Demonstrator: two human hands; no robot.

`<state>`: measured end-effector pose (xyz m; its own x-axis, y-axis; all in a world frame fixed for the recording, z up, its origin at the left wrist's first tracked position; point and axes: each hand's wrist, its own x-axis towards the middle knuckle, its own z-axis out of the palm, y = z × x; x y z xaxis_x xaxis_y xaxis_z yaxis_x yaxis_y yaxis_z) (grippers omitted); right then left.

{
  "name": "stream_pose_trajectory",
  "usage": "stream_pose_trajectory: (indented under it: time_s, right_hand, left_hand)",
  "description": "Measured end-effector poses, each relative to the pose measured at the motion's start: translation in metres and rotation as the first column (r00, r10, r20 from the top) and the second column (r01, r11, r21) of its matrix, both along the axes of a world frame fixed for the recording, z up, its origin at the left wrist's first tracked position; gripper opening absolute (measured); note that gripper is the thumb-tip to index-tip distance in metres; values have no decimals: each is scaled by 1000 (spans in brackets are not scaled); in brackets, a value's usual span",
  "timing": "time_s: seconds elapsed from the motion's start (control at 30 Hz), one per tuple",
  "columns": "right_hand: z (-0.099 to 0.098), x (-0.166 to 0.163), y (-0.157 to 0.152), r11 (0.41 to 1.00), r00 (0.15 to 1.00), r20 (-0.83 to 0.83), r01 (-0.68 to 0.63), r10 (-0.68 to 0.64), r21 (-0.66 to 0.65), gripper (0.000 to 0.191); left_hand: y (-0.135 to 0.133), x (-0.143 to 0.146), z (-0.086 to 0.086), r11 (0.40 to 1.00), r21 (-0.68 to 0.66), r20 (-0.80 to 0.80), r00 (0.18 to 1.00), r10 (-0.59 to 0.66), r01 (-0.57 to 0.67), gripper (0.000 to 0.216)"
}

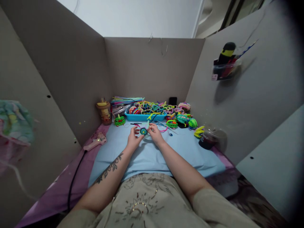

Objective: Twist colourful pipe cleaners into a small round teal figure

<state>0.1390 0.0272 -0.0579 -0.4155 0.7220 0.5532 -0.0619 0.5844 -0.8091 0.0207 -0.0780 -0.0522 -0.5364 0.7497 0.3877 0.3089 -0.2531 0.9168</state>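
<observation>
Over the middle of the blue cloth (111, 148), a small round teal piece with a yellow centre (143, 131) sits between my two hands. It looks coiled from fuzzy pipe cleaner. My left hand (135, 138) grips its left and lower edge, the thumb against it and the fingers curled. On the other side my right hand (155, 134) is pinched on a pale green pipe cleaner (148, 123) that sticks up beside the piece. Just behind the hands lie a pink pipe cleaner (163, 130) and a thin metal tool, its kind too small to tell.
A blue tray (144, 117) heaped with tangled pipe cleaners stands at the back. Left of it are a green frog-like figure (119, 120) and a lidded cup (104, 112). A pink glue gun (95, 143) lies at left. Fuzzy figures (181, 118) and a dark jar (207, 142) line the right.
</observation>
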Motion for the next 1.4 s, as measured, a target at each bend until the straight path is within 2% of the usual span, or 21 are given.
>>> stream_pose_trajectory:
  time_s: [0.23, 0.37, 0.5, 0.63, 0.87, 1.07, 1.27, 1.4]
  right_hand:
    - [5, -1, -10, 999, 999, -21, -35, 36, 26, 22]
    - [6, -2, -13, 998, 998, -4, -70, 69, -9, 19]
    - [5, -2, -14, 995, 995, 28, -96, 97, -24, 17]
    - [6, -2, -16, 998, 998, 13, -60, 60, -22, 13]
    - [15, 0, -22, 986, 999, -17, 42, -40, 161, 2]
    - [17, 2, -24, 962, 996, -32, 89, -84, 256, 5]
    - [15, 3, -24, 958, 998, -28, 62, -56, 280, 11]
    - [13, 4, -23, 948, 1000, 24, 11, -20, 317, 24]
  left_hand:
    - [-1, 3, 3, 995, -26, 129, 987, -97, 101, 65]
    - [-2, 7, 4, 974, 17, 57, 973, -225, 224, 75]
    - [-4, 8, 6, 988, 12, -86, 984, -155, 156, 77]
    - [-6, 9, 7, 991, 0, -115, 984, -134, 134, 72]
    - [-3, 6, 1, 977, 49, 0, 978, -209, 209, 71]
    - [-1, 3, -2, 963, 67, 127, 955, -269, 262, 73]
    - [-1, 3, -1, 952, 70, 171, 936, -307, 299, 72]
    - [-2, 4, 2, 952, 89, 190, 933, -304, 292, 68]
